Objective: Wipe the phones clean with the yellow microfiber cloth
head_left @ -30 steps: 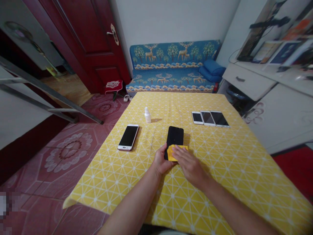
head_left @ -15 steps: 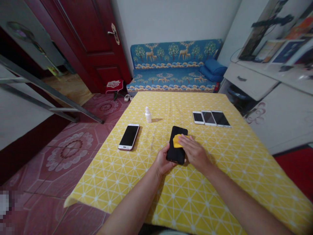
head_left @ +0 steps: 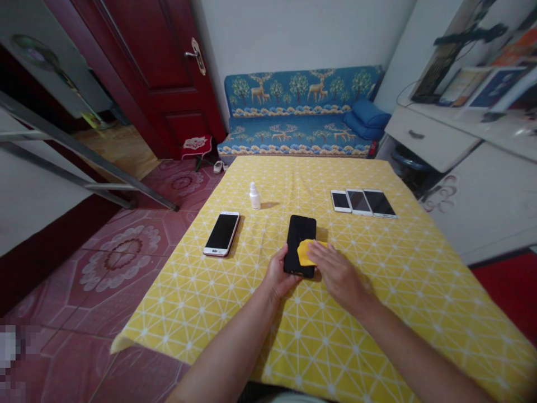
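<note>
A black phone [head_left: 301, 229] is held above the yellow tablecloth by my left hand [head_left: 279, 274], whose thumb lies along its left edge while the other fingers go underneath. My right hand [head_left: 338, 274] presses a folded yellow cloth [head_left: 306, 254] flat on the lower half of the phone's dark face. Some fingertips of that hand are hidden by the cloth and the hand itself. Left of the phone lies a white-framed phone [head_left: 222, 234], screen up. Behind it stands a small white bottle [head_left: 255, 197], upright.
Three phones lie in a row at the table's right: a small one [head_left: 340, 201], a middle one [head_left: 358, 202] and a larger one [head_left: 380, 203]. Beyond the patterned tablecloth [head_left: 268, 330] is a blue sofa [head_left: 285, 126]. A white cabinet [head_left: 499, 207] stands to the right.
My right hand has slid the yellow cloth down the phone, toward me. The black phone has turned slightly to the left in my left hand.
</note>
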Motion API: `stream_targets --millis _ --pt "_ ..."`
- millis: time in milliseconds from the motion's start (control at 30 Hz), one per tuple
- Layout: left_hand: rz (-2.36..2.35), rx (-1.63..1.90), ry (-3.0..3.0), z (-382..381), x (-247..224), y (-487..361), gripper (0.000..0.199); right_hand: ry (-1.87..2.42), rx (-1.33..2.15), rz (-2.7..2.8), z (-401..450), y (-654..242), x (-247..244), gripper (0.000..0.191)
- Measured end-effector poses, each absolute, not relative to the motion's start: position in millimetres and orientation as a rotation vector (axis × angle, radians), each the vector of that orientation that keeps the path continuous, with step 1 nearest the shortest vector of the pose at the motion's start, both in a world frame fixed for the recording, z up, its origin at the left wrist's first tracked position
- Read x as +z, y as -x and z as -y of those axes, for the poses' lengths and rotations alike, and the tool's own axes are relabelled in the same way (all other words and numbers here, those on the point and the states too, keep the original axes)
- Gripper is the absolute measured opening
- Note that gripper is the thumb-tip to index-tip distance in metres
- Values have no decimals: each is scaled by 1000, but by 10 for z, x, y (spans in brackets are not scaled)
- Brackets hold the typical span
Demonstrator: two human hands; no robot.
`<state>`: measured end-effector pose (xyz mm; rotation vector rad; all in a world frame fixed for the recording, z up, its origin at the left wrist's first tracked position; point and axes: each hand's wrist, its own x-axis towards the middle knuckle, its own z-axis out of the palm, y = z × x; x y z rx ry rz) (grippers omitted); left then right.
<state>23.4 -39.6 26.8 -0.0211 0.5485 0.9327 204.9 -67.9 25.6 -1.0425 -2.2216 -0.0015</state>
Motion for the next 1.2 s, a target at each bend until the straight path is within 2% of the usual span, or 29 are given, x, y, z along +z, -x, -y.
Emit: stream_targets --millis 167,267,533,800,1000,1200 --pt "-501 940 -23 408 301 -268 68 941 45 2264 1049 -1976 237 60" --pt "-484 950 -59 404 263 -264 66 923 57 2257 1054 -2000 231 60" --pt "-649 1096 -164 427 255 -318 34 1028 6 2025 750 -2117 295 56" --pt "-593 1082 -254 455 301 -288 14 853 14 2081 973 -1970 394 65" --pt "-550 993 -405 483 299 -286 33 923 29 1910 694 -2039 529 59" --pt "-536 953 -474 476 310 -262 42 958 155 1706 543 -1984 704 46"
